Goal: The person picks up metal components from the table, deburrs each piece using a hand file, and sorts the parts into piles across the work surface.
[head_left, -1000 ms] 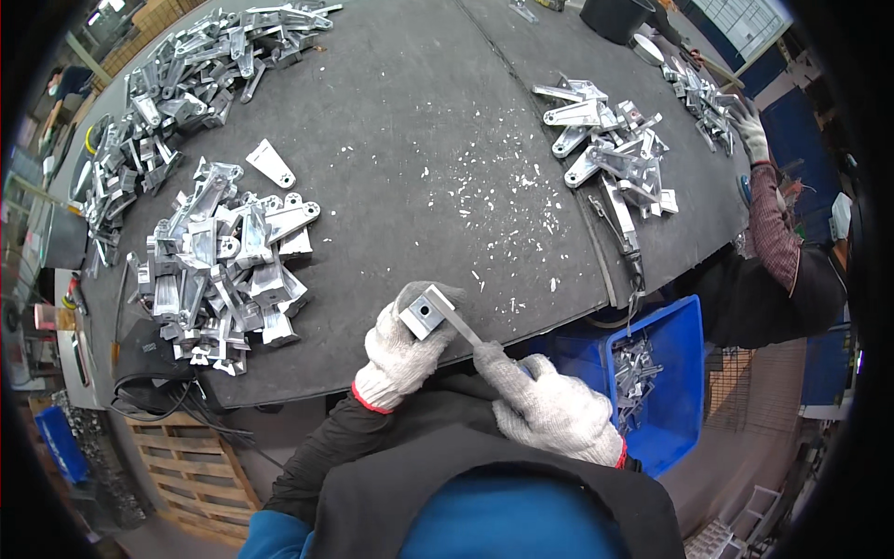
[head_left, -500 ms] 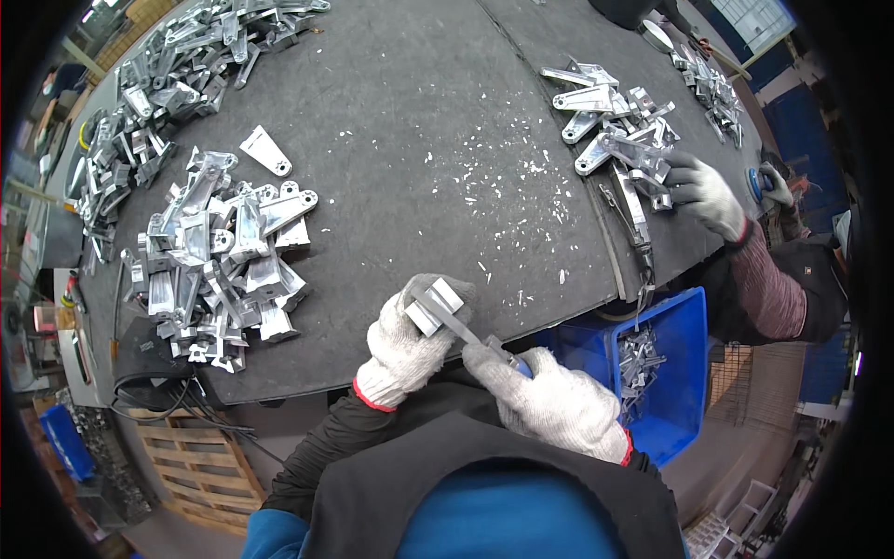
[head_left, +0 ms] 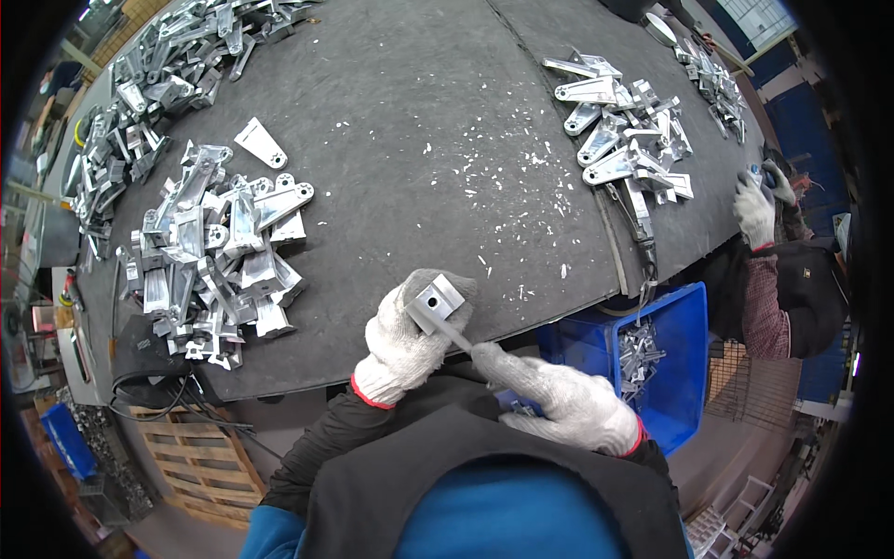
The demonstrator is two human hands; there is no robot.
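Note:
Near the table's front edge, my gloved left hand is closed around a silver metal part. The part's squarish end, with a dark round hole, faces up. My gloved right hand grips a flat file, its forefinger stretched along the tool. The file's tip lies against or just over the part's lower edge; I cannot tell whether they touch. My right fingers hide most of its handle.
Silver brackets lie in piles at left, far left and right. White shavings dot the dark table. A blue bin of metal pieces stands at right. A co-worker's gloved hand is near a blue tool beyond it.
The file has slid back toward the lower right, baring the hole in the part's end. The co-worker's hand has left the right pile and moved right to the blue tool.

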